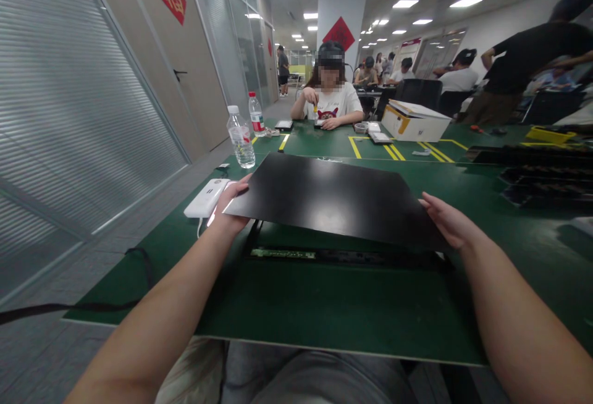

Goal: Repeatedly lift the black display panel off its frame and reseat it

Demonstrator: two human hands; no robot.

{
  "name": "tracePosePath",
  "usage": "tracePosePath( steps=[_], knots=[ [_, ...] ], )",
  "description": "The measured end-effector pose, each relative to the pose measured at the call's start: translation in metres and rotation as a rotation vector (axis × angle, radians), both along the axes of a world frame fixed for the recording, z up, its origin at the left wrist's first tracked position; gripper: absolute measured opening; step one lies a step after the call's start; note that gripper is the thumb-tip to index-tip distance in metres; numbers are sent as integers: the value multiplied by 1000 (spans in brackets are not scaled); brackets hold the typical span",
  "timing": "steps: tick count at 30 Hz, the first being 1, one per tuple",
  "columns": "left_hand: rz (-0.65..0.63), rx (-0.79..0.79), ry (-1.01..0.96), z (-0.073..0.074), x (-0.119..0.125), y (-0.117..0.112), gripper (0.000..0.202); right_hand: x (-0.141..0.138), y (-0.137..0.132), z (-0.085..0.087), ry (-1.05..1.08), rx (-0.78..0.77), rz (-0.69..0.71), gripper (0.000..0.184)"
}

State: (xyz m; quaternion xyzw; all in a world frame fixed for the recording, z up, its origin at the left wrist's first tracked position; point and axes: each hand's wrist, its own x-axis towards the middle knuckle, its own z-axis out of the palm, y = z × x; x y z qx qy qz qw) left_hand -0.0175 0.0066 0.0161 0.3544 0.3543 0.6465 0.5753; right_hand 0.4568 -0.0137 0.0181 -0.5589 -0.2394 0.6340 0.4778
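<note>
A thin, glossy black panel [324,197] is held up over the table, tilted slightly. My left hand [232,203] grips its left edge, with the fingers partly hidden. At the opposite edge, my right hand [447,222] has its thumb and fingers closed on the panel. Beneath it on the table lies a black frame [370,258], with a green circuit strip [282,254] showing along the near side. Most of that frame is covered from view by the panel.
Left of the panel are a white device with a cable [206,199] and a water bottle [241,141]. Across the green table [343,311] a seated person [330,101] works with a tool. A white box [414,121] stands farther right, near stacked black parts [546,175].
</note>
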Motion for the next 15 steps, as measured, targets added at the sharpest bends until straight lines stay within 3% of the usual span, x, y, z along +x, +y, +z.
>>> tracePosePath(
  steps=[9, 15],
  knots=[
    [68, -13, 19, 7, 1, -3, 66, 20, 13, -15, -152, 101, -78, 23],
    [51, -38, 145, 3, 8, -4, 63, 25, 11, -17, -339, 133, -94, 34]
  ],
)
